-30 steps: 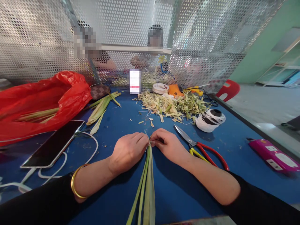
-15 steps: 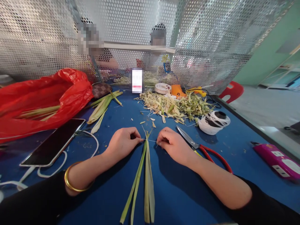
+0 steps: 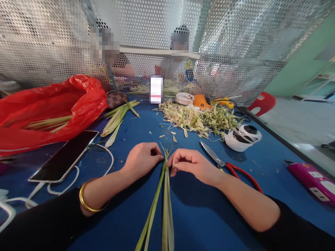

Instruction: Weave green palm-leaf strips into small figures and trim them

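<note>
A bundle of long green plant leaves (image 3: 165, 195) lies on the blue table, narrow tips gathered at the far end and strips fanning toward me. At the left of the gathered tips, my left hand (image 3: 143, 158) is closed, thumb and forefinger pinching fine white thread. My right hand (image 3: 195, 165) is closed on the thread from the other side, its fingertips touching the bundle just below the tips. Little of the thread shows between the fingers. Scissors with red handles (image 3: 222, 163) lie open beyond my right wrist.
White thread spool (image 3: 237, 143) stands behind the scissors, near a heap of leaf scraps (image 3: 196, 118). Left are a phone (image 3: 65, 155) with white cable, red plastic bag (image 3: 86, 92) and loose leaves (image 3: 116, 120). A purple power strip (image 3: 311, 177) lies right. People sit behind the perforated screen (image 3: 146, 28).
My right hand has moved left against the bundle, and the thread stretched between both hands is now mostly hidden. My left hand has come closer to the leaf tips. The view has shifted slightly.
</note>
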A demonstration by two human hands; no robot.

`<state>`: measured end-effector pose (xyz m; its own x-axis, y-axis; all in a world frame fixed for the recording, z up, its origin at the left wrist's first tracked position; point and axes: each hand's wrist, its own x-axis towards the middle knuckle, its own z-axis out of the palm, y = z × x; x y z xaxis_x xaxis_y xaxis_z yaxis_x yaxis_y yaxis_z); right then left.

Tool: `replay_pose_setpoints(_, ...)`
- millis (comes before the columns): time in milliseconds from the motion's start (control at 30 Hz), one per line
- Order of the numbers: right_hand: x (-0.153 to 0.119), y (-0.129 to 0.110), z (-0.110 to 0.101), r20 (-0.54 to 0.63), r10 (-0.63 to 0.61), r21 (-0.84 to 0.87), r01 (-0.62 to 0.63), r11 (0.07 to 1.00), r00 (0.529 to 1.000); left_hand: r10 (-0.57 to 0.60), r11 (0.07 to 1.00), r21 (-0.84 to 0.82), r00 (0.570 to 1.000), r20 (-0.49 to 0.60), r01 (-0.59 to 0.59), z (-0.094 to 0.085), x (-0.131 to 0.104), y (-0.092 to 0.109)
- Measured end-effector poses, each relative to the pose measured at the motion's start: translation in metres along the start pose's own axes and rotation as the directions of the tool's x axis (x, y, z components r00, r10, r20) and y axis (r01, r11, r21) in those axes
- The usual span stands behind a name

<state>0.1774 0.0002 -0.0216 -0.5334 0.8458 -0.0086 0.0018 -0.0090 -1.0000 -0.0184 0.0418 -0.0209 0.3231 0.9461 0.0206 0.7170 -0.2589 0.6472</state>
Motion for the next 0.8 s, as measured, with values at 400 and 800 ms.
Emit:
replay_pose_setpoints(400, 0.000, 0.006, -0.002, -0.054, -0.068, -0.403, 0.041, 0.914, 0.996, 0.210, 0.892, -0.430, 0.971, 0.119, -0.140, -0.007, 0.005, 0.000)
replay_pose_setpoints(800, 0.002, 0.005, 0.000, -0.061, -0.061, -0.326, 0.038, 0.944, 0.996, 0.272, 0.723, -0.687, 0.880, 0.389, 0.081, -0.003, 0.005, 0.000)
